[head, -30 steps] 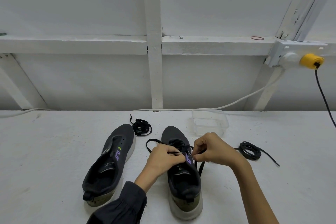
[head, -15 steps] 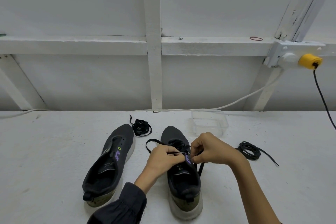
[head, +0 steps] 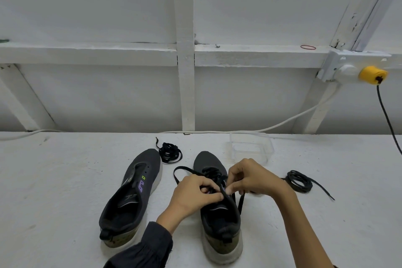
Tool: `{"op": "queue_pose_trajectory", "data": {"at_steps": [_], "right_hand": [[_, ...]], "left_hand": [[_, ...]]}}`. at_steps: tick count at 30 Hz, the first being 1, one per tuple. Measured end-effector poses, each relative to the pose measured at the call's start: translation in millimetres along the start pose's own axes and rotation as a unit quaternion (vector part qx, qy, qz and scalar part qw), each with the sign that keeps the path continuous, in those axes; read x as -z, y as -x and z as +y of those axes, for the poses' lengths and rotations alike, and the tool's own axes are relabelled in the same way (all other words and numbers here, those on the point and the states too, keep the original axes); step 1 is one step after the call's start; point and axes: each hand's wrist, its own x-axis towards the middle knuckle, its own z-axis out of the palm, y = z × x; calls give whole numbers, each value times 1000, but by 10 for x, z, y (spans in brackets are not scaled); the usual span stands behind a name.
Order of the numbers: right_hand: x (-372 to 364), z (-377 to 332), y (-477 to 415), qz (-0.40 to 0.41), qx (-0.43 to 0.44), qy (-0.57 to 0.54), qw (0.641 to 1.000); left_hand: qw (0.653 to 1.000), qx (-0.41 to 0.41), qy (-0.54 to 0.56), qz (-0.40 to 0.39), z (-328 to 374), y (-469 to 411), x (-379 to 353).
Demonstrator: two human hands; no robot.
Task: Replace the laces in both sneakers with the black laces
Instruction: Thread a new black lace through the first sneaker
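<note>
Two dark grey sneakers stand on the white surface, toes away from me. The left sneaker (head: 132, 196) has bare eyelets and no lace. A black lace (head: 181, 173) runs through the right sneaker (head: 219, 220) and loops out to its left. My left hand (head: 193, 193) and my right hand (head: 250, 178) meet over that shoe's tongue, each pinching the black lace with curled fingers. The eyelets beneath my fingers are hidden. A bundled black lace (head: 169, 152) lies beyond the left sneaker's toe. Another coiled black lace (head: 299, 183) rests to the right of my right hand.
A clear plastic container (head: 251, 147) sits behind the right sneaker near the wall. A white cable (head: 282, 123) runs along the wall base to a socket with a yellow plug (head: 372, 74); a black cord (head: 388, 115) hangs from it at the right.
My right hand has shifted slightly left and closer to my left hand over the tongue. The sneakers and loose laces have stayed put.
</note>
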Motion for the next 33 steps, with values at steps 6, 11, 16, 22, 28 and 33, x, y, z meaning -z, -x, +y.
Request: {"op": "queue_pose_trajectory", "data": {"at_steps": [6, 11, 16, 22, 28, 33], "right_hand": [[-21, 72, -4, -15, 10, -65, 998], [-108, 85, 5, -3, -4, -100, 995], [-131, 66, -1, -8, -11, -98, 995], [-98, 48, 33, -19, -12, -127, 992], [-118, 18, 103, -15, -13, -97, 995], [-247, -23, 75, 74, 30, -20, 997]], "left_hand": [[999, -23, -21, 40, -24, 42, -68], [998, -23, 4, 58, 1, 62, -115], [997, -28, 24, 64, -18, 62, -145], [986, -6, 158, 55, 3, 64, -50], [961, 30, 261, 90, 54, 78, 139], [975, 9, 215, 50, 63, 104, 193]]}}
